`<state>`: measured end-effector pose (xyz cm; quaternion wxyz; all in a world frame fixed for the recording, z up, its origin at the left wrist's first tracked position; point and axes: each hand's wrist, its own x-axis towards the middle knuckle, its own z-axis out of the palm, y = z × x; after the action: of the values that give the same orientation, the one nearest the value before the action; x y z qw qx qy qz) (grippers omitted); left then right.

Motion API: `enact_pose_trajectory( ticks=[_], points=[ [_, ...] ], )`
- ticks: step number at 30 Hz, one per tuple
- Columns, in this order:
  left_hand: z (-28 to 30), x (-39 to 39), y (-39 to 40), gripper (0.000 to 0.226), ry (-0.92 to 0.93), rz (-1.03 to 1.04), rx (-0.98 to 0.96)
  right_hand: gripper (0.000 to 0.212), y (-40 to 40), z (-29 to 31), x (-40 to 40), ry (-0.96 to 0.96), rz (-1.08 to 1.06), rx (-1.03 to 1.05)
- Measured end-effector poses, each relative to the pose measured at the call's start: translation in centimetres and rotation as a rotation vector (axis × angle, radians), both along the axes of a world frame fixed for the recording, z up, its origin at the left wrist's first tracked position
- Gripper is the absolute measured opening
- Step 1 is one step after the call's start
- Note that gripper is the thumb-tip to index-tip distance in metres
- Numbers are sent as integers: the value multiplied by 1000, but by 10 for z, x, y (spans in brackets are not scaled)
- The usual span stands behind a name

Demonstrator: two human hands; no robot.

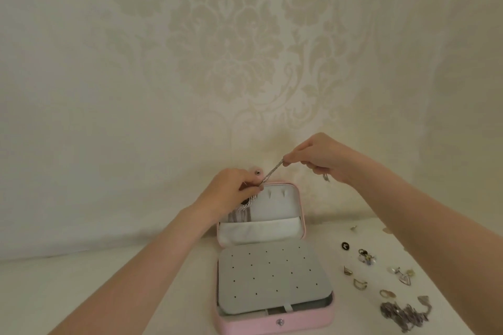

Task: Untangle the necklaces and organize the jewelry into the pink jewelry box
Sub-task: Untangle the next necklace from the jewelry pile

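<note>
Nearest on the counter [81,294] lies the pink jewelry box [275,322], open, its grey perforated earring panel [273,277] lying over the lower tray. To its right the loose pieces are scattered: a tangled heap of chain [402,317] at the near right, and beyond it several rings and earrings [367,257], well apart from the box.

Further back the lid [272,215] stands upright, with a fabric pocket along its bottom and small hooks near its top. Above the lid, both hands are raised and clamped on a sparkly silver necklace [272,171]. The left hand [231,187] pinches it just over the lid's upper left corner, with the rest of the strand drooping below the palm, seemingly inside the lid. The right hand [315,158], held higher and to the right, pinches the other end, so a short stretch runs taut and slanted between them.

The necklace looks light, limp and snag-prone; I'd judge it best held near the ends or clasp with fingertips, and eased rather than pulled, since links could kink or catch on the hooks
</note>
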<state>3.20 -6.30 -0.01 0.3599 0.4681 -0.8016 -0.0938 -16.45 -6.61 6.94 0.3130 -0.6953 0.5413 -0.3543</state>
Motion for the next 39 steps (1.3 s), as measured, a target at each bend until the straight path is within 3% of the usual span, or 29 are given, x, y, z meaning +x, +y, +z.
enact_pose_trajectory(
  ticks=[6,10,18,29,33,39],
  points=[
    [-5,-7,-12,20,-373,-12,-148,11,-9,-11,-8,37,22,6],
    [-6,-11,-14,22,-420,-33,-188,10,-12,-15,-15,39,11,26],
    [-9,-28,-16,24,-506,-56,-64,11,-13,-24,-25,45,23,90],
    [-6,-36,-27,21,-429,-139,-68,15,-15,-27,-23,30,52,110],
    [5,-35,-26,19,-220,-184,-114,10,-15,-24,-23,-4,66,98],
    [-8,-45,-27,17,-90,-120,-119,11,-13,-26,-20,1,67,73]
  ],
)
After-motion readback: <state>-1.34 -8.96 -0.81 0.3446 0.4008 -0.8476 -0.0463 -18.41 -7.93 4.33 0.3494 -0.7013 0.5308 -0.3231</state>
